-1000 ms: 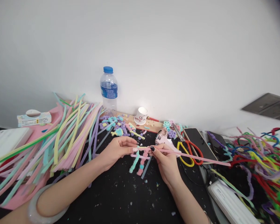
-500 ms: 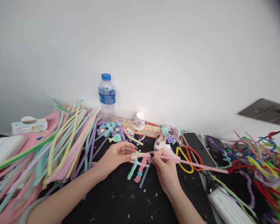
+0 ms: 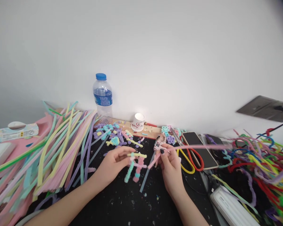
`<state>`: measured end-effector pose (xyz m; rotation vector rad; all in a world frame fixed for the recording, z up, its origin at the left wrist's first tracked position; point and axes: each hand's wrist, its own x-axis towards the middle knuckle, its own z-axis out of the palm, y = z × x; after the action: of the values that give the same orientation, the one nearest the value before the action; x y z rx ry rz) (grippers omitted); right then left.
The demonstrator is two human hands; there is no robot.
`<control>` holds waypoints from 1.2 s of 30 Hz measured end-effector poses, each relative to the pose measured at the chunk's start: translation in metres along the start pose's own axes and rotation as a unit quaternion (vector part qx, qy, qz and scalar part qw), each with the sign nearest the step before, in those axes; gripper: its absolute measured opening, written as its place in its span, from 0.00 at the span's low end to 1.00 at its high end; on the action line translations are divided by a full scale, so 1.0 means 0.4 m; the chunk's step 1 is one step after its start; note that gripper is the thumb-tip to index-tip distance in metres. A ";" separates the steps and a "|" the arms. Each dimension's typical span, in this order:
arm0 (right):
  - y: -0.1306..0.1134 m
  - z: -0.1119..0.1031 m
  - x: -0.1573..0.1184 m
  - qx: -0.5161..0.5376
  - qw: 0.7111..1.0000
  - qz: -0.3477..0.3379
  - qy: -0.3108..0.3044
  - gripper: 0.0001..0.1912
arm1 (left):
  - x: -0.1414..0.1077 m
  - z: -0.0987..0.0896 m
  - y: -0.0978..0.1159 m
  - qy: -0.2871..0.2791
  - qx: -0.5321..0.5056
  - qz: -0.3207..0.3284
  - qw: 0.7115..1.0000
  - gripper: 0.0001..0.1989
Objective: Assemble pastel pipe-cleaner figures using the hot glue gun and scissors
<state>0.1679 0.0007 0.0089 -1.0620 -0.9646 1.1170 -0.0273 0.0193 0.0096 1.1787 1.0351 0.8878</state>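
Observation:
Between thumb and fingers, my left hand (image 3: pixel 118 161) pinches a small pipe-cleaner frame (image 3: pixel 137 169), made of mint and pink twisted uprights with yellow and lilac crosspieces. My right hand (image 3: pixel 168 161) is closed on a long pink pipe cleaner (image 3: pixel 193 147). Its short end points down and left near the frame, apart from it, and the long end runs far to the right. Just beyond my right hand lies a pink glue gun (image 3: pixel 160 142), partly covered. A clear glue stick (image 3: pixel 145 180) shows below, between the hands.
Loose pastel pipe cleaners (image 3: pixel 58 150) heap at left, with bright ones (image 3: pixel 266 172) at right. Behind stand a water bottle (image 3: pixel 102 99) and a paper cup (image 3: pixel 138 122). Scissors (image 3: pixel 191 161), a phone (image 3: pixel 199 149), a white power strip (image 3: pixel 233 205) and finished twisted pieces (image 3: pixel 115 135) lie around.
The pink pipe cleaner has come away from the frame and tilted, its left end now lower. My right hand has shifted right relative to the frame. The whole view has turned slightly.

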 end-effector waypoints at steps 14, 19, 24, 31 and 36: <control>-0.034 -0.005 0.000 -0.493 0.847 -0.163 -0.112 0.18 | -0.017 0.007 0.017 -0.034 -0.073 -0.017 0.997 0.09; -0.053 -0.070 0.034 -0.687 0.715 -0.126 0.036 0.25 | -0.023 0.018 0.018 -0.073 -0.031 -0.026 0.997 0.07; -0.024 -0.100 0.045 -0.732 0.680 -0.033 0.033 0.26 | -0.030 0.032 0.011 -0.098 -0.020 -0.026 0.995 0.06; -0.018 -0.130 0.055 -0.657 0.750 -0.034 0.071 0.24 | -0.019 0.036 -0.016 -0.079 -0.067 -0.027 0.994 0.08; -0.020 -0.149 0.056 -0.615 0.780 -0.065 0.098 0.25 | -0.016 0.034 -0.006 -0.034 -0.102 -0.015 0.994 0.12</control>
<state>0.2310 0.0124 0.0045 -2.0422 -1.6028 0.0957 -0.0160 0.0090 0.0091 1.0129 0.8834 0.9019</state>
